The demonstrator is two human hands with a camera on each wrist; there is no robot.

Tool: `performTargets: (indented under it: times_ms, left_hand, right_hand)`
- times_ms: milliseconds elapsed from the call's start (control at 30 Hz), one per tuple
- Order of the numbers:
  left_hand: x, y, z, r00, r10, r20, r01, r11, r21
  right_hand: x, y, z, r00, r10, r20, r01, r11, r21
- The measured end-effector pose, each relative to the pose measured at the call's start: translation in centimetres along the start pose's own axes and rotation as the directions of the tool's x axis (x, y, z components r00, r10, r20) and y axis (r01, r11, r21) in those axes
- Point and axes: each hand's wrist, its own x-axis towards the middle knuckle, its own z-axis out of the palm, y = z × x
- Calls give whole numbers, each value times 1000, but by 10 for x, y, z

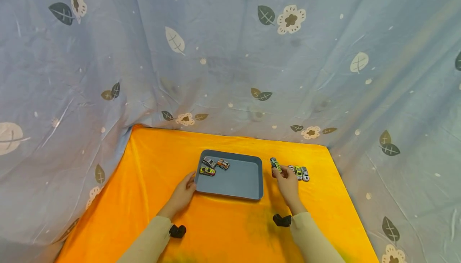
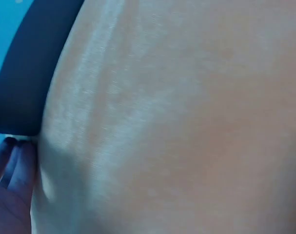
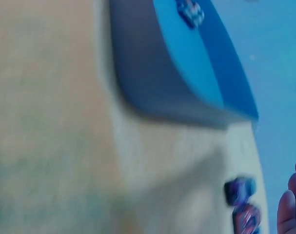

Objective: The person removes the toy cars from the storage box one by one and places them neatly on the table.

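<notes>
A green toy car [image 1: 275, 164] sits at the fingertips of my right hand [image 1: 287, 181], which pinches it just right of the tray. Part of a dark red toy car [image 1: 273, 173] shows beside those fingers. My left hand [image 1: 183, 193] rests against the left end of the blue-grey tray [image 1: 234, 196]. In the left wrist view, its fairly straight fingers [image 2: 24, 165] touch the tray's outer wall. Inside the tray lie a silver car [image 1: 209, 161], an orange car [image 1: 223, 164] and a yellow-and-pink car [image 1: 207, 171]. The right wrist view shows fingers [image 3: 286, 209] at its edge; the held car is not clearly visible there.
Right of my right hand, a yellow-green car [image 1: 298, 172] and a silver-grey car [image 1: 305, 173] stand in a row, with another partly hidden. Orange cloth [image 1: 223, 227] covers the table. Blue patterned curtains [image 1: 230, 55] enclose the back and sides.
</notes>
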Motion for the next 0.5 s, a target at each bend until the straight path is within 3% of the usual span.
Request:
performTargets:
  times_ms: [167,500]
  left_hand:
    - [3,4,1,1000,-18,1,18,999,26]
    - [5,9,5,997,-18,-80,20,999,29]
  right_hand:
    - [-2,24,-11,995,95,-14,-95,995,-12]
    - [-10,55,-7,984,165,-66,-168,985,-44]
